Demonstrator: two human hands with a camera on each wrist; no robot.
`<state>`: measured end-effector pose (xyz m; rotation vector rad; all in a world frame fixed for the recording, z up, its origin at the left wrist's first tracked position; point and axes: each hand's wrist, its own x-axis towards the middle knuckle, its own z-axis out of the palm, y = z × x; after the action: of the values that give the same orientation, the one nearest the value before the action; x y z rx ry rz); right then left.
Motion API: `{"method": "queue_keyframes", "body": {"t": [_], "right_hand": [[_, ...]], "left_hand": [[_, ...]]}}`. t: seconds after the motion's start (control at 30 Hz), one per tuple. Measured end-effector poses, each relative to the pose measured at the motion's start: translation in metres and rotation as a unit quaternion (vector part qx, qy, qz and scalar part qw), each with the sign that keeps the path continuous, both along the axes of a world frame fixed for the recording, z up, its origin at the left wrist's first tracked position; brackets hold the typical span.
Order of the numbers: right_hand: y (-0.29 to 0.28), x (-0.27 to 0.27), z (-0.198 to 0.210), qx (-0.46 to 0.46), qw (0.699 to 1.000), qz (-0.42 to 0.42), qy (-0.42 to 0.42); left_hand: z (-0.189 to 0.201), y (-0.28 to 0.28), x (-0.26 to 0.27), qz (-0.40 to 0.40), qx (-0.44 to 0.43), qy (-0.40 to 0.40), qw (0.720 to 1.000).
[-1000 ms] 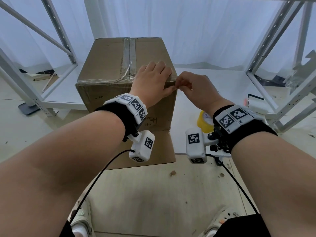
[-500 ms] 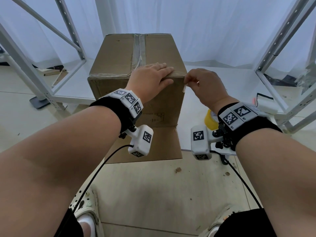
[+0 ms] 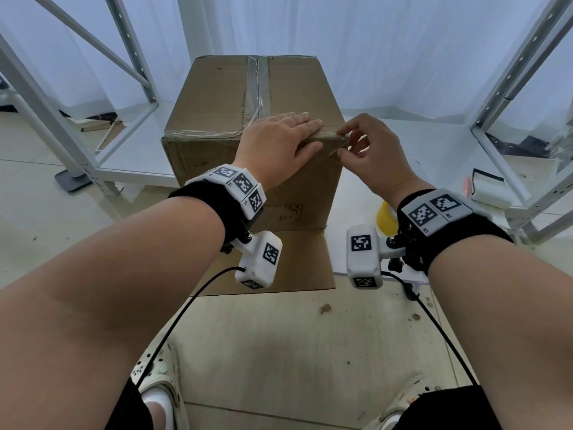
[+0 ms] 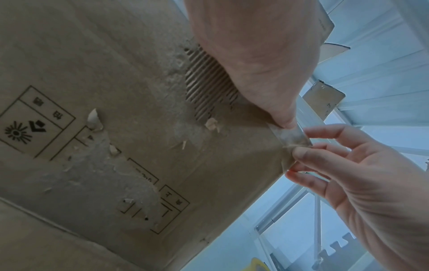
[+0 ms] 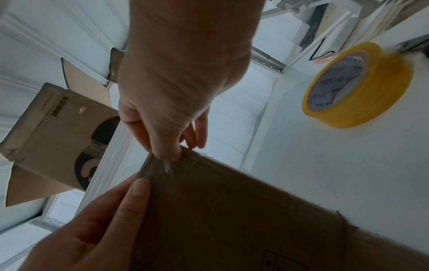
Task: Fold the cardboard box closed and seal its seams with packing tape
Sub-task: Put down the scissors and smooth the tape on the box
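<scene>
A brown cardboard box (image 3: 217,113) stands closed on a low white platform. Clear tape runs along its top centre seam and along the near top edge. My left hand (image 3: 313,135) lies flat on the top by the near right corner, thumb on the front face. In the left wrist view that thumb (image 4: 267,82) presses the tape end (image 4: 292,137) at the corner. My right hand (image 3: 342,142) pinches the same tape end (image 3: 336,144) between thumb and forefinger, right at the corner; the right wrist view shows this pinch (image 5: 167,155) against the box (image 5: 232,210).
A yellow tape roll (image 3: 386,217) (image 5: 357,86) lies on the platform (image 3: 403,144) right of the box. A loose cardboard flap (image 3: 294,262) juts forward at the box's base. White metal shelf frames (image 3: 77,144) (image 3: 511,119) stand on both sides. Another carton (image 5: 58,137) sits behind.
My right hand has brought the tape end in against the box's near right corner. My left hand has flattened on the top edge. The head view has moved closer.
</scene>
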<state>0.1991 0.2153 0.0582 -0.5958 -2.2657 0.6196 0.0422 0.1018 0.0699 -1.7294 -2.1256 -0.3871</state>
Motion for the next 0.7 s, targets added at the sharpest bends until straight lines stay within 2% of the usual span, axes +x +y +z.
{"method": "queue_keyframes", "body": {"t": [0.23,0.33,0.5,0.63,0.7], "right_hand": [[0.003,-0.002,0.002,-0.079,0.996,-0.006,0.050],[-0.001,-0.005,-0.004,-0.054,0.996,-0.025,0.061],[-0.006,-0.006,-0.014,-0.025,1.000,0.000,0.002],[-0.005,-0.006,-0.006,-0.039,0.999,-0.012,0.027],[-0.006,-0.007,-0.006,-0.052,0.997,-0.019,0.047]], "left_hand": [[-0.002,-0.001,-0.001,-0.005,0.006,-0.002,1.000],[-0.002,0.000,-0.001,-0.003,0.002,-0.004,1.000],[-0.002,-0.002,0.003,0.002,-0.012,0.009,1.000],[-0.001,-0.001,0.007,0.019,-0.027,0.035,0.999],[0.001,-0.003,0.003,0.003,-0.046,0.034,0.998]]}}
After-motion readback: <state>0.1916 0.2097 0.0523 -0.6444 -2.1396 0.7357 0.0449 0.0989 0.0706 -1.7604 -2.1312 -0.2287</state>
